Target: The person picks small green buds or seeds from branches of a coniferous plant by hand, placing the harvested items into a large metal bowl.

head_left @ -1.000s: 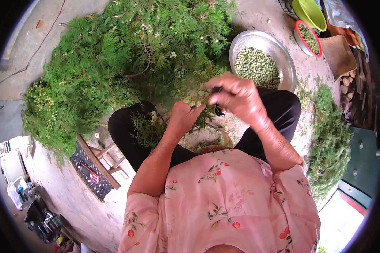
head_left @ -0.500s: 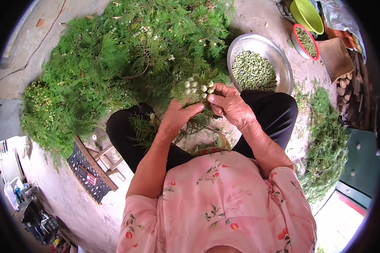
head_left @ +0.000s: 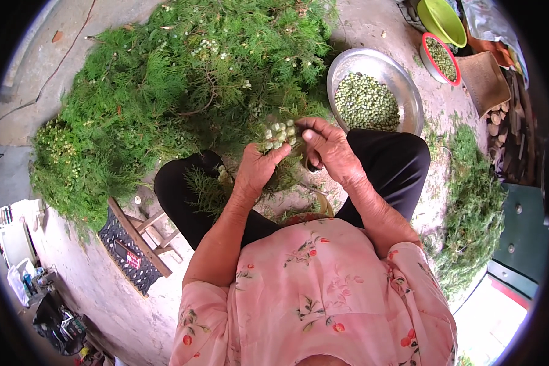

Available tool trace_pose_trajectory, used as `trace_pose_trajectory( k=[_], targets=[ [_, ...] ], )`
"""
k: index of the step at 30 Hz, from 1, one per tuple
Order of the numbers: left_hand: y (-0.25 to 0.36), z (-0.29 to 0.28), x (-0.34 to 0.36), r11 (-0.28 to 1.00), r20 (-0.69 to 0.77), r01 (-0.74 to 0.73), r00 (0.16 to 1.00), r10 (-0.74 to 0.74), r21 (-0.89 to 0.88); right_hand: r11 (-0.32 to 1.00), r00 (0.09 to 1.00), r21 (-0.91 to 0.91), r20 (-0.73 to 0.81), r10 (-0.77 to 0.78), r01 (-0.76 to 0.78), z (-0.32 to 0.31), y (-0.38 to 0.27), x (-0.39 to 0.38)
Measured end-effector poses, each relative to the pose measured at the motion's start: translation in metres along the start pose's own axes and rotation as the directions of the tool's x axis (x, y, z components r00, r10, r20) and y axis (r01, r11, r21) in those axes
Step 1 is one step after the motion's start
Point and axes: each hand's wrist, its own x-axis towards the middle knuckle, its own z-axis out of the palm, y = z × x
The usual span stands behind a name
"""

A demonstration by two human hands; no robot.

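Note:
My left hand is closed round a conifer sprig with a cluster of pale green cones, held up between my knees. Right beside that cluster is my right hand, its thumb and forefinger drawn together at the cones' edge and the other fingers curled under. Whatever it grips, if anything, is hidden. Beyond both hands spreads a big heap of cut green conifer branches, some bearing cones. A wide metal basin, part filled with loose green cones, stands past my right knee.
Farther right are a red-rimmed bowl of cones, a yellow-green basin and a brown woven tray. Stripped greenery lies along the right. A low stool with a woven seat, carrying a red device, stands left.
My right hand has drawn slightly to the right of the cone cluster, its fingers curling. The cluster has tilted a little to the left in my left hand.

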Motion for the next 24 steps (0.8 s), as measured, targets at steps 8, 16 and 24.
trace_pose_trajectory(
  k=[8, 16, 24],
  targets=[
    [0.01, -0.002, -0.003, 0.998, 0.158, 0.062, 0.986, -0.058, -0.023, 0.998, 0.963, -0.054, 0.269, -0.011, 0.026, -0.009, -0.005, 0.014],
    [0.008, -0.001, -0.004, 0.983, 0.069, 0.128, 0.99, -0.119, -0.134, 0.994, 0.973, -0.104, 0.225, 0.041, -0.018, -0.009, 0.007, 0.009],
    [0.009, -0.001, -0.007, 0.998, 0.14, 0.058, 0.989, -0.052, -0.039, 0.76, 0.909, -0.505, 0.153, -0.388, 0.409, 0.004, 0.017, 0.004]
  ],
)
